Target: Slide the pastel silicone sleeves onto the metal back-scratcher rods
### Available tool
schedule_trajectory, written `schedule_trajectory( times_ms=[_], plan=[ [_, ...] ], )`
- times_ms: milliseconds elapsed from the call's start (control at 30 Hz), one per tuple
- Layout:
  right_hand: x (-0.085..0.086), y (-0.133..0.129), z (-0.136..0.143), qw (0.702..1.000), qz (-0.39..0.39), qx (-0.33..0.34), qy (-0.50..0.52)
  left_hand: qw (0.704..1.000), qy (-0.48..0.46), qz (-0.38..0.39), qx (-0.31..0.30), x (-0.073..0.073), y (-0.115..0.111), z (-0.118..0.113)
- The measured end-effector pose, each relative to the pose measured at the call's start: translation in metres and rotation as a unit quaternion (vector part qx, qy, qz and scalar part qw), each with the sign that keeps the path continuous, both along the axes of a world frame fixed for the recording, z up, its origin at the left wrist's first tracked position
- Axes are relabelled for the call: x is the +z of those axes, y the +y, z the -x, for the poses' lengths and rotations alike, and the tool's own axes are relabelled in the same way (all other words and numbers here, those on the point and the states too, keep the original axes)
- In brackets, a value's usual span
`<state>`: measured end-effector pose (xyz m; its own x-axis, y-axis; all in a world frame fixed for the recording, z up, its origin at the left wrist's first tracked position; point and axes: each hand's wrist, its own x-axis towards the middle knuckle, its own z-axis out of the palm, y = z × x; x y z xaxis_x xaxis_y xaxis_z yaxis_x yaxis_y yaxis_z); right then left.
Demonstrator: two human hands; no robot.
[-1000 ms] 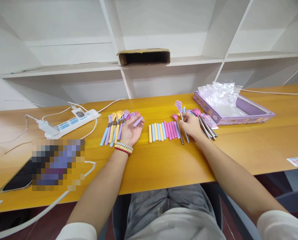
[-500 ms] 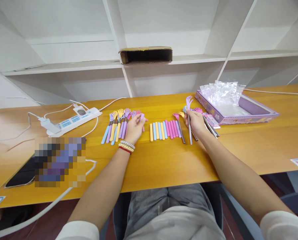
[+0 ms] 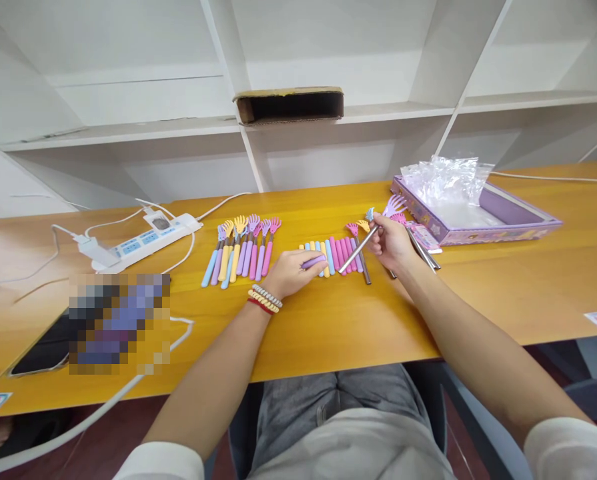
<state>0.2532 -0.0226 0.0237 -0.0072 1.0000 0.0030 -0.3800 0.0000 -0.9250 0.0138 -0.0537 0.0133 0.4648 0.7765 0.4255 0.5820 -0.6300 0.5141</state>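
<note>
My left hand is closed on a purple handle sleeve, in front of the row of loose sleeves. That row holds yellow, blue, pink and purple ones. My right hand grips a back scratcher by its metal rod. Its purple claw head points up and right, and the bare rod end slants down-left toward the purple sleeve. Under and beside the right hand lie more claw-headed rods without sleeves. Left of my left hand lies a group of back scratchers with coloured handles.
A purple box tray with clear plastic bags stands at the right. A white power strip with cables and a dark phone lie at the left. White shelving rises behind the table, with a cardboard box on it.
My left hand has moved right with the purple handle sleeve, away from the handled group. The back scratcher in my right hand has tilted from upright to slanting, its rod end now toward the left.
</note>
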Motion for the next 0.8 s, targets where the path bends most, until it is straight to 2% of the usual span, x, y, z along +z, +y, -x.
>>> schedule_trajectory(
  times_ms=[167,300,600,800],
  plan=[
    [0.0024,-0.0044,0.0049,0.999,0.018,-0.043,0.011,1.0,-0.005,0.016,0.012,0.0003,-0.0009,0.0006],
    [0.0035,-0.0056,0.0067,0.998,0.034,-0.044,0.025,0.999,-0.016,0.025,0.014,-0.0006,0.0001,0.0003],
    [0.0026,-0.004,0.0058,0.996,0.047,-0.06,0.044,0.998,-0.003,0.023,0.063,-0.0053,0.0071,0.0036],
    [0.0034,-0.0044,0.0066,0.997,0.041,-0.057,0.035,0.998,0.012,0.031,0.059,-0.0048,0.0075,0.0043]
  ],
)
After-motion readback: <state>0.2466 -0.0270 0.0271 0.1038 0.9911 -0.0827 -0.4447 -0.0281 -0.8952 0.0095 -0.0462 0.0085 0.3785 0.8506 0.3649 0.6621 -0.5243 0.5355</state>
